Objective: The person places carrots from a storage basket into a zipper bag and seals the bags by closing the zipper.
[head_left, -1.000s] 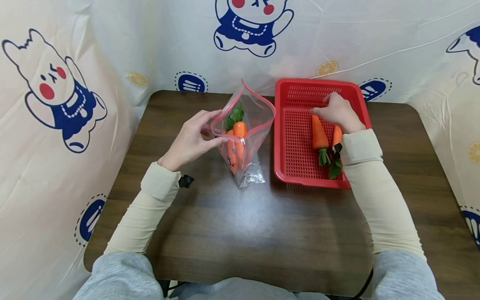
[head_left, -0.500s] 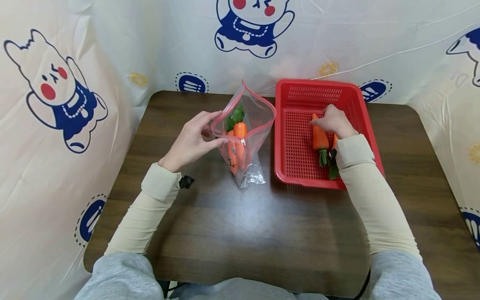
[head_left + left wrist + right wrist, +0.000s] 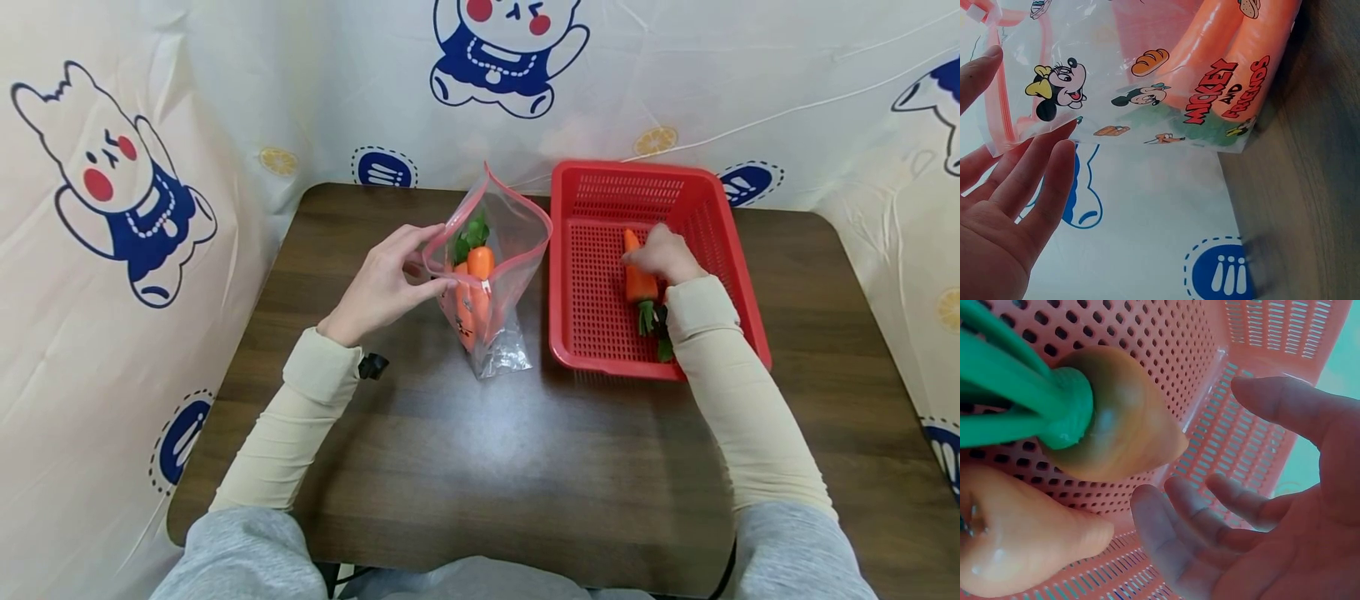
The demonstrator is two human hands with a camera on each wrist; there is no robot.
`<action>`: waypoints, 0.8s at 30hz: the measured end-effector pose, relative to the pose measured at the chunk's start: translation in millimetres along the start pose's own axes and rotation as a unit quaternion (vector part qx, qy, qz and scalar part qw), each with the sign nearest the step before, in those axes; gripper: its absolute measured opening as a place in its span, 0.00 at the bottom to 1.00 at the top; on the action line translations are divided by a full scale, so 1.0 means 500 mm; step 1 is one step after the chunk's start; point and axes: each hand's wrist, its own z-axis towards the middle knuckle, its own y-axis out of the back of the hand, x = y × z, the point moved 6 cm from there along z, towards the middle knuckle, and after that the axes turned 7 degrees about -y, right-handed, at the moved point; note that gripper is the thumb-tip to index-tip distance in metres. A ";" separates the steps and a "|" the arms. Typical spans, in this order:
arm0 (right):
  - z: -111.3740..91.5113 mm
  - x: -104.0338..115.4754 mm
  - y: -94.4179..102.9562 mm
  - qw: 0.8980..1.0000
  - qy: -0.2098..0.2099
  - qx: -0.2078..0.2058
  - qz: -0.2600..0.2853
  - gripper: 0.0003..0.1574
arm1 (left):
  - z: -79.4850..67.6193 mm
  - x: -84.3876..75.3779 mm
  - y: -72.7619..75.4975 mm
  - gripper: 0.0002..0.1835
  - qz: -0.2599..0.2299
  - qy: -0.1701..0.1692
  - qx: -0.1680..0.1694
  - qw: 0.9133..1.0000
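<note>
In the head view my left hand (image 3: 382,283) holds the mouth of a clear, pink-edged zip bag (image 3: 513,279) between thumb and spread fingers. Inside the bag are orange carrots (image 3: 481,263) with green leaves; cartoon prints cover the bag (image 3: 1094,37) in the left wrist view. My right hand (image 3: 666,253) is inside the red basket (image 3: 564,333), over two carrots. One carrot (image 3: 1129,419) has thick green stalks; the other carrot (image 3: 1029,534) lies beside it, mostly hidden by my hand in the head view. The right fingers (image 3: 1150,509) curve loosely near the carrots, holding nothing.
The bag and basket stand side by side on a dark wooden table (image 3: 480,483). A white printed curtain (image 3: 247,83) hangs right behind the table's far edge and on both sides.
My right hand has come toward me inside the basket, from beyond the carrot's tip to over its body. The left hand and the bag have stayed put.
</note>
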 end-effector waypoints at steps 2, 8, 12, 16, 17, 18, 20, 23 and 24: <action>0.002 -0.001 -0.002 1.000 0.001 -0.001 -0.002 0.32 | -0.001 0.001 0.000 0.37 -0.001 0.003 0.001 1.000; 0.007 -0.001 -0.009 1.000 -0.002 0.000 -0.005 0.32 | -0.002 0.003 -0.001 0.37 -0.005 0.007 0.003 1.000; 0.009 -0.003 -0.014 1.000 -0.016 0.005 -0.002 0.33 | -0.002 0.003 0.000 0.37 -0.004 0.003 0.002 1.000; 0.011 -0.003 -0.017 1.000 -0.022 0.004 -0.006 0.33 | -0.003 0.004 0.000 0.37 -0.003 0.003 0.001 1.000; 0.010 -0.002 -0.018 1.000 -0.022 0.003 -0.007 0.33 | -0.003 0.004 0.000 0.37 -0.003 0.003 0.001 1.000; 0.010 -0.002 -0.018 1.000 -0.023 0.001 -0.008 0.34 | -0.003 0.004 0.000 0.37 -0.004 0.003 0.001 1.000; 0.010 -0.001 -0.018 1.000 -0.022 -0.003 -0.014 0.35 | -0.003 0.004 0.000 0.37 -0.005 0.001 0.000 1.000; 0.008 0.001 -0.017 1.000 -0.025 -0.005 -0.018 0.36 | -0.003 0.004 0.000 0.37 -0.005 -0.002 -0.001 1.000; 0.007 0.001 -0.018 0.999 -0.025 -0.004 -0.021 0.37 | -0.003 0.004 0.000 0.37 -0.006 -0.003 -0.001 1.000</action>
